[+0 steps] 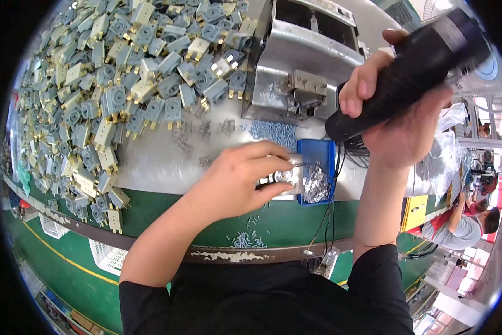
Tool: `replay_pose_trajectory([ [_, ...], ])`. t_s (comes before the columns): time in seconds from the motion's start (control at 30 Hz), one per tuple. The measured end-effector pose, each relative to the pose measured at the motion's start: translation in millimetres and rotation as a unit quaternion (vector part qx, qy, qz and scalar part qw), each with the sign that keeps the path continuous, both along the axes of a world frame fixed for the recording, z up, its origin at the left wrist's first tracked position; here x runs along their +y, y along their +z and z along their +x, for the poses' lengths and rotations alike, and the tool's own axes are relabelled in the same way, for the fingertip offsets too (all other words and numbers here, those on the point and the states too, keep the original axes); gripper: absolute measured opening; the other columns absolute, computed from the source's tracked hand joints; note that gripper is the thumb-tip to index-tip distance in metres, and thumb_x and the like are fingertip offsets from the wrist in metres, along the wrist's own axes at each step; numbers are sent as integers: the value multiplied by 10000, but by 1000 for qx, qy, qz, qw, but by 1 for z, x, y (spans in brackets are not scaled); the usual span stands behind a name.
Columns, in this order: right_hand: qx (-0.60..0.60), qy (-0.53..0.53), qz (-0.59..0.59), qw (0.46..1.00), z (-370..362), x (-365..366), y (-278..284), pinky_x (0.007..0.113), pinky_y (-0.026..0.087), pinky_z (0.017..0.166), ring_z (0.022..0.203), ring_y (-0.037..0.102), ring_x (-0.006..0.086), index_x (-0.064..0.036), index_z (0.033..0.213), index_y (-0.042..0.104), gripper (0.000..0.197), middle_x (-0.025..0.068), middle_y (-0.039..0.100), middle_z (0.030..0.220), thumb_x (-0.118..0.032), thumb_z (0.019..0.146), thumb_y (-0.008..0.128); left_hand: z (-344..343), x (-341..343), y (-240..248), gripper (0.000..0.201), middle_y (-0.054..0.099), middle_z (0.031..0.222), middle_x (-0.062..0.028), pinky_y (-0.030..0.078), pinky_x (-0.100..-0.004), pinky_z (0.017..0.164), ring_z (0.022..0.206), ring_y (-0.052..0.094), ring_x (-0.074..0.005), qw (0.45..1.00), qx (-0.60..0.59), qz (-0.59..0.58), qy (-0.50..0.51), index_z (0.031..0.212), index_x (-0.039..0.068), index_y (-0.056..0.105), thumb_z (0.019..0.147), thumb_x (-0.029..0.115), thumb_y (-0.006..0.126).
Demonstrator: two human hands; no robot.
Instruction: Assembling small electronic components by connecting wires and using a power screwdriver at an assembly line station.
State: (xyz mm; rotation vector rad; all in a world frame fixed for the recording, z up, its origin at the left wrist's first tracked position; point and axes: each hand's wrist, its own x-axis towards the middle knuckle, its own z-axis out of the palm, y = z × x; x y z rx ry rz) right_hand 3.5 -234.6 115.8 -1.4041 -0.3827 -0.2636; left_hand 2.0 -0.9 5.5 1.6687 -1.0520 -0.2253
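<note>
My left hand (237,173) rests at the front of the metal worktop. Its thumb and fingers close round a small part (284,176) with a shiny round metal piece, on a pale square block. The fingers hide some of this part. My right hand (399,125) grips a thick black cylindrical tool (410,72), which looks like an electric screwdriver. It is tilted, its narrower end toward the worktop, and partly blurred. Right beside the left fingertips stands a blue tray (317,147) holding small shiny metal pieces (316,187).
A large heap of grey-and-cream plug parts (139,61) with brass pins covers the left. Blue screws (273,133) and springs (203,128) lie behind my left hand. A metal fixture (301,61) stands at the back. More screws (247,240) lie near the front edge. A co-worker (457,226) is at right.
</note>
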Motion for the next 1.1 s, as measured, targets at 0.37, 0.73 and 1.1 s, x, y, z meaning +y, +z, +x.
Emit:
replay_pose_trajectory([
  [0.37, -64, -181, 56, 980, 36, 17, 6, 383, 455, 588, 587, 504, 209, -36, 1429, 473, 1127, 87, 533, 755, -980, 844, 281, 0, 0, 2, 293, 747, 1113, -125, 612, -395, 857, 997, 752, -310, 1000, 4, 2, 5, 1060, 35, 768, 801, 118, 879],
  [0.73, -21, -287, -10, 958, 43, 36, 8, 386, 463, 563, 551, 502, 217, -27, 1425, 474, 1102, 87, 524, 729, -956, 874, 255, 1, 0, 3, 287, 746, 1113, -127, 617, -397, 864, 1005, 752, -311, 1000, 2, 2, 4, 1059, 34, 768, 805, 116, 873],
  [1.1, -19, -263, -67, 962, 38, 41, 6, 393, 459, 555, 544, 512, 229, -29, 1439, 472, 1078, 90, 535, 727, -938, 888, 294, 1, 0, 2, 283, 747, 1112, -128, 616, -396, 873, 1011, 753, -310, 1000, 6, 2, 5, 1055, 32, 768, 807, 119, 873],
])
